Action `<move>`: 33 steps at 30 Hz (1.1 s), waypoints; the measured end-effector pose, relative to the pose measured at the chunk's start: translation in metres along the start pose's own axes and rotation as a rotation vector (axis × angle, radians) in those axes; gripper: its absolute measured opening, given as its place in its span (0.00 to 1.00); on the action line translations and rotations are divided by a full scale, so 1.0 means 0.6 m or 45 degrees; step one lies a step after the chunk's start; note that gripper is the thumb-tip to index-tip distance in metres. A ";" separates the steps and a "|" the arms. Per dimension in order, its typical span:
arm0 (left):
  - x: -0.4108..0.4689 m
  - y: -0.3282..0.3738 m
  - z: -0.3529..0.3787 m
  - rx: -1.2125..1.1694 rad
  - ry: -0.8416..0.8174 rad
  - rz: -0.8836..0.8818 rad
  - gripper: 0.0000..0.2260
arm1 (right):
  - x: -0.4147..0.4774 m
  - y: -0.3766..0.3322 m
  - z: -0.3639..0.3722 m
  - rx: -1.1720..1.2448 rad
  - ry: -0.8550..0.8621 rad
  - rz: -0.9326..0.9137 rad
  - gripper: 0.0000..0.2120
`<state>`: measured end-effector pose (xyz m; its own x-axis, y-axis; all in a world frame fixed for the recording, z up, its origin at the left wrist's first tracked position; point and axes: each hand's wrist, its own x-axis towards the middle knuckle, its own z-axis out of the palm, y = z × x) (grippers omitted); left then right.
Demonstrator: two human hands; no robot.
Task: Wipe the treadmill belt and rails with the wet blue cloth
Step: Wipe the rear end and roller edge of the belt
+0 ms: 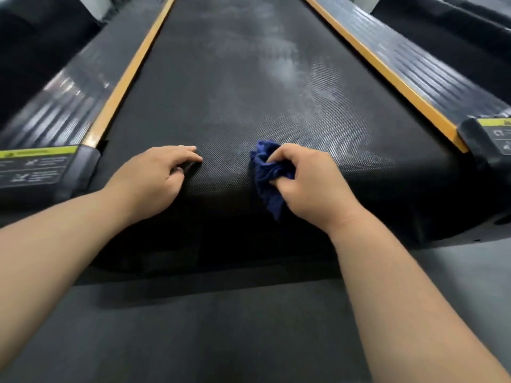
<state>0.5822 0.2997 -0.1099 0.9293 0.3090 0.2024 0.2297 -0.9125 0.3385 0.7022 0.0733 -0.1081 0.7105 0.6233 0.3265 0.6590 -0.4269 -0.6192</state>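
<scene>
Grey floor [470,286] lies under me at the near end of the treadmill belt [235,87], which runs away between two orange-edged rails [130,76], pale smears showing on its right half. My right hand [309,181] is bunched tight around the blue cloth [266,178] at the belt's rounded edge. My left hand [157,178] rests on the belt just beside it, fingers loosely bent, holding nothing.

Right hand [309,183] grips bunched blue cloth [269,178] on belt [235,92] rear edge; left hand [157,175] rests flat beside
</scene>
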 end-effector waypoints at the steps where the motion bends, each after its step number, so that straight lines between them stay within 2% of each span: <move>1: -0.007 -0.007 -0.009 0.041 -0.001 -0.009 0.18 | -0.001 0.015 -0.020 -0.071 0.030 0.051 0.11; 3: -0.019 -0.024 -0.026 0.150 -0.013 -0.024 0.17 | 0.000 0.043 -0.060 -0.204 0.110 0.163 0.12; 6: -0.037 -0.052 -0.044 0.194 -0.020 -0.070 0.16 | 0.002 0.052 -0.071 -0.233 0.166 0.279 0.12; 8: -0.047 -0.063 -0.050 0.155 -0.014 -0.083 0.16 | 0.006 0.022 -0.036 -0.160 0.138 0.216 0.12; 11: -0.053 -0.075 -0.056 0.206 -0.001 -0.034 0.15 | 0.016 -0.053 0.055 -0.030 0.028 -0.013 0.12; 15: -0.048 -0.116 -0.076 0.313 0.092 -0.008 0.20 | 0.022 -0.164 0.166 0.005 -0.153 -0.242 0.13; 19: -0.061 -0.169 -0.091 0.266 0.209 -0.159 0.17 | 0.015 -0.153 0.147 -0.058 -0.194 -0.394 0.14; 21: -0.070 -0.187 -0.090 0.193 0.161 -0.181 0.19 | 0.023 -0.115 0.102 -0.200 -0.124 -0.386 0.14; 24: -0.073 -0.198 -0.095 0.071 0.157 -0.213 0.19 | 0.037 -0.086 0.046 -0.348 -0.044 -0.185 0.13; 25: -0.072 -0.201 -0.097 0.036 0.169 -0.233 0.18 | 0.036 -0.092 0.052 -0.352 -0.053 -0.187 0.12; 29: -0.075 -0.199 -0.100 -0.076 0.268 -0.304 0.21 | 0.022 -0.165 0.158 -0.256 -0.114 -0.421 0.12; 33: -0.082 -0.200 -0.092 -0.105 0.390 -0.305 0.23 | 0.025 -0.239 0.250 -0.118 -0.044 -0.457 0.10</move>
<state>0.4931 0.4090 -0.1095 0.7200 0.5875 0.3693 0.3937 -0.7841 0.4798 0.5815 0.2421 -0.1212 0.4223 0.7653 0.4857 0.8854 -0.2334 -0.4021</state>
